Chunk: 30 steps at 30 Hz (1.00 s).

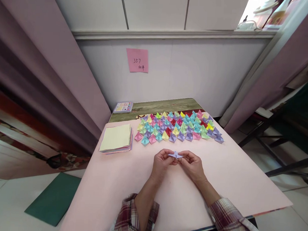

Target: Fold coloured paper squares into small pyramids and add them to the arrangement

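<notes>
A small folded piece of lilac paper (175,154) is pinched between both my hands just above the pink table cover (238,180). My left hand (162,163) grips its left end with closed fingers. Its right end is held the same way by my right hand (192,165). Beyond my hands lie several folded paper shapes (179,128) in pink, blue, yellow, green, purple and red, set in close rows. A stack of flat square paper sheets (116,138), pale yellow on top, lies to the left of my hands.
A small pack of coloured paper (123,107) sits on the bare wooden table end (159,105) by the wall. A pink note (137,60) is stuck on the wall. Purple curtains hang at both sides. A green mat (53,198) lies on the floor at left.
</notes>
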{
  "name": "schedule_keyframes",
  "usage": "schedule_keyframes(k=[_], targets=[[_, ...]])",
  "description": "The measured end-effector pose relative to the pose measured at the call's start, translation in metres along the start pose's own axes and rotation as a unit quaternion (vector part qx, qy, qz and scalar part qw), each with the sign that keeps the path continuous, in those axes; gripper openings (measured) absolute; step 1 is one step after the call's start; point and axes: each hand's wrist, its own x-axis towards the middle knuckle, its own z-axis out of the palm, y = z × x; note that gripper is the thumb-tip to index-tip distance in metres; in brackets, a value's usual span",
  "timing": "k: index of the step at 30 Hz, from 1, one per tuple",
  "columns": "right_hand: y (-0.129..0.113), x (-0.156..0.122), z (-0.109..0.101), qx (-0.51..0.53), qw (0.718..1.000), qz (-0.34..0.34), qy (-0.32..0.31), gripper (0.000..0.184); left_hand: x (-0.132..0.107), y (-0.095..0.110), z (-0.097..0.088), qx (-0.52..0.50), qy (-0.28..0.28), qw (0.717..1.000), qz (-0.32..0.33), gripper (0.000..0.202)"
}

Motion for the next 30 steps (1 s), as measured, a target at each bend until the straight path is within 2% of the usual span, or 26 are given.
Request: schedule_keyframes(k=[6,14,19,23,30], targets=[[-0.004,0.001,-0.003,-0.042,0.998,-0.028,0.023,0.027,0.000,0.001,-0.001,0.024,-0.031,0.999,0.021,0.034],[-0.004,0.001,-0.002,-0.079,0.996,-0.024,0.026,0.029,0.002,-0.008,-0.004,0.078,-0.008,0.996,0.050,0.029],[0.000,0.001,0.003,-0.042,0.999,-0.013,0.029,0.030,0.002,-0.009,-0.002,0.063,0.024,0.996,0.050,0.038],[0.001,0.001,0.002,-0.061,0.998,-0.017,0.019,0.030,0.002,-0.008,-0.002,0.059,0.020,0.997,0.040,0.034],[0.004,0.001,0.000,-0.078,0.997,-0.007,-0.002,0.031,0.005,-0.009,-0.005,0.052,0.039,0.996,0.062,0.033]])
